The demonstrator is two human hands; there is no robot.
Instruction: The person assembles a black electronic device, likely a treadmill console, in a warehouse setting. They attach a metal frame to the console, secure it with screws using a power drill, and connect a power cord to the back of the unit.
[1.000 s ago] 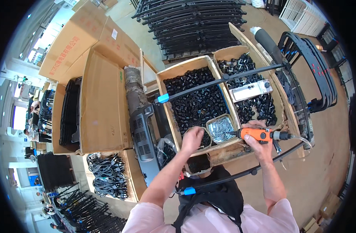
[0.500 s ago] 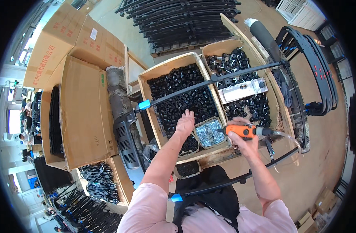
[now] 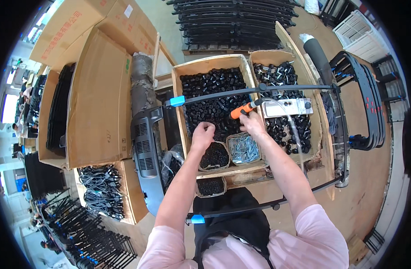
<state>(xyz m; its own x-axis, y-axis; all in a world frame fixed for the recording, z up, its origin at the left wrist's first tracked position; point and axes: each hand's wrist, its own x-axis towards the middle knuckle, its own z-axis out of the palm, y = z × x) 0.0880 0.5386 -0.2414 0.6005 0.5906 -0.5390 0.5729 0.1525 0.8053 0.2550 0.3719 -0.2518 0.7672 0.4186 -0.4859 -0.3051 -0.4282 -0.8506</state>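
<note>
the left hand [image 3: 202,132] has been moved over the black caps [image 3: 214,96], fingers curled shut; the orange driver [image 3: 241,110] is still gripped by the right hand [image 3: 251,123].

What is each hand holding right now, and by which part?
The right hand holds the orange-handled powered screwdriver, its grip around the orange handle. The left hand is curled over the small black plastic parts in the wooden crate; whether it holds any cannot be told.

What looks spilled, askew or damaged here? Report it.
Nothing stands out. The black parts sit inside their wooden crates, and the screws stay in their small tub. The left hand is closed over the black parts; the right hand grips an orange screwdriver.
</note>
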